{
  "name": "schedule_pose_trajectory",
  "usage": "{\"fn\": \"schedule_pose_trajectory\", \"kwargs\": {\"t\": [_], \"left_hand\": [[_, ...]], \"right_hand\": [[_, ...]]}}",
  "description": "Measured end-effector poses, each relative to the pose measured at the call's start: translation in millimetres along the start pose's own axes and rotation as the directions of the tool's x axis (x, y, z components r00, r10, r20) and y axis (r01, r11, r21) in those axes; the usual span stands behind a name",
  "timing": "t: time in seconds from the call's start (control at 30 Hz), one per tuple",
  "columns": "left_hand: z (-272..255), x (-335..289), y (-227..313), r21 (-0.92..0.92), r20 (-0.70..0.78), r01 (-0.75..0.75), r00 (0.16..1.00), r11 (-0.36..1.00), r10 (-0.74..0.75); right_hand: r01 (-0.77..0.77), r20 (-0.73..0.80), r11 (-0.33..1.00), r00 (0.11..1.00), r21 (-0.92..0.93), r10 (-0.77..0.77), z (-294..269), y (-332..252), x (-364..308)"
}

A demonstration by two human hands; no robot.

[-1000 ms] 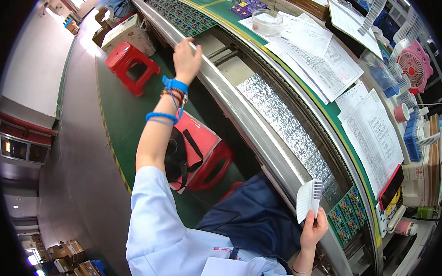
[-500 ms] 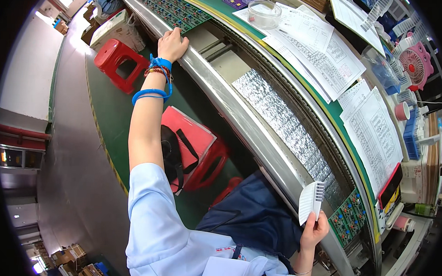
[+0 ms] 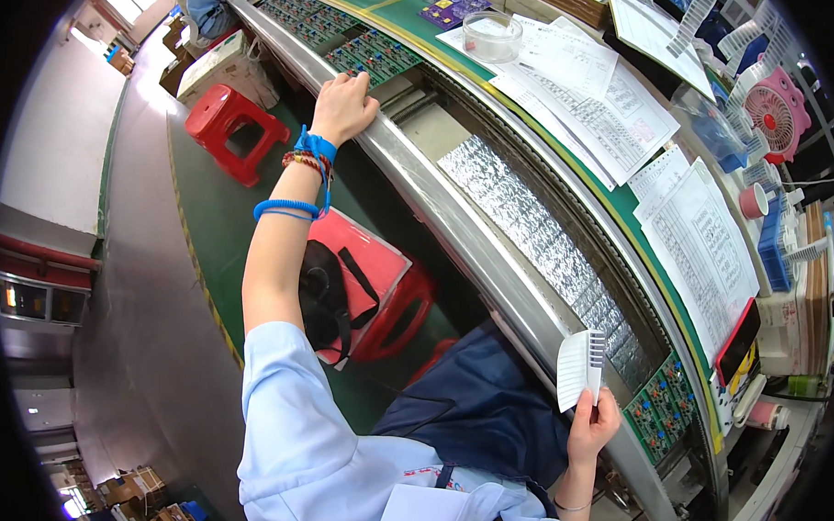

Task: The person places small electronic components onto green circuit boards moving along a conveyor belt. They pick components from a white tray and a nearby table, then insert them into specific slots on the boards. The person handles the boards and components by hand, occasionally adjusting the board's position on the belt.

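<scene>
At the far part of the conveyor, my left hand point(image 3: 345, 107) is closed, its fingers curled over the metal rail point(image 3: 420, 178) at the near edge of a green circuit board point(image 3: 376, 55). Components with red and blue parts cover this board. The fingertips are partly hidden. My right hand point(image 3: 595, 427) pinches a white, fan-shaped piece with a comb-like slotted edge point(image 3: 578, 369), held upright above the rail. Close to that hand, another green circuit board point(image 3: 660, 407) lies on the conveyor's near end.
Paper sheets point(image 3: 614, 130), a clear round dish point(image 3: 492, 38) and a phone point(image 3: 738, 341) lie along the bench beyond the conveyor. A pink fan point(image 3: 777, 112) stands at the right. Red stools point(image 3: 233, 130) are on the left. Another person point(image 3: 205, 5) sits at the far end.
The far circuit board has slid toward me along with my left hand, opening a gap to the boards behind it. My right hand still holds the white piece, barely shifted.
</scene>
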State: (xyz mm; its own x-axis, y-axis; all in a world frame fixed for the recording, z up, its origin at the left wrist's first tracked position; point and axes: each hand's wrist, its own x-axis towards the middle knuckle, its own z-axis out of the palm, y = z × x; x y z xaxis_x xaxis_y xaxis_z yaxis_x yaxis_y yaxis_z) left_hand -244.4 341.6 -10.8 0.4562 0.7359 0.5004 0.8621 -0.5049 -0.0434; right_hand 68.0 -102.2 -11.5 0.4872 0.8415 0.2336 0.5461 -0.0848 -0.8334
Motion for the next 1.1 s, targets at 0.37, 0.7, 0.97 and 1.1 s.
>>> {"fn": "schedule_pose_trajectory", "kwargs": {"t": [0.37, 0.7, 0.97, 1.1], "left_hand": [[0.1, 15.1, -4.5, -0.216, -0.216, 0.188, 0.948, 0.958, -0.235], [62.8, 49.7, -84.9, -0.291, 0.094, 0.666, 0.735, 0.687, -0.672], [67.3, 51.1, -93.3, -0.21, 0.149, 0.693, 0.72, 0.689, -0.678], [67.1, 47.4, -87.8, -0.252, 0.192, 0.63, 0.776, 0.734, -0.6]], "right_hand": [[-0.035, 0.024, 0.999, 0.999, -0.024, 0.036, -0.5, 1.0, 0.7], [-0.039, 0.05, 0.995, 0.998, -0.096, 0.044, -2.9, -5.5, 1.9], [-0.047, 0.05, 0.996, 0.997, -0.077, 0.051, -2.3, -3.7, 0.1], [-0.033, 0.056, 0.997, 0.998, -0.069, 0.037, -2.2, -3.1, 2.0]]}}
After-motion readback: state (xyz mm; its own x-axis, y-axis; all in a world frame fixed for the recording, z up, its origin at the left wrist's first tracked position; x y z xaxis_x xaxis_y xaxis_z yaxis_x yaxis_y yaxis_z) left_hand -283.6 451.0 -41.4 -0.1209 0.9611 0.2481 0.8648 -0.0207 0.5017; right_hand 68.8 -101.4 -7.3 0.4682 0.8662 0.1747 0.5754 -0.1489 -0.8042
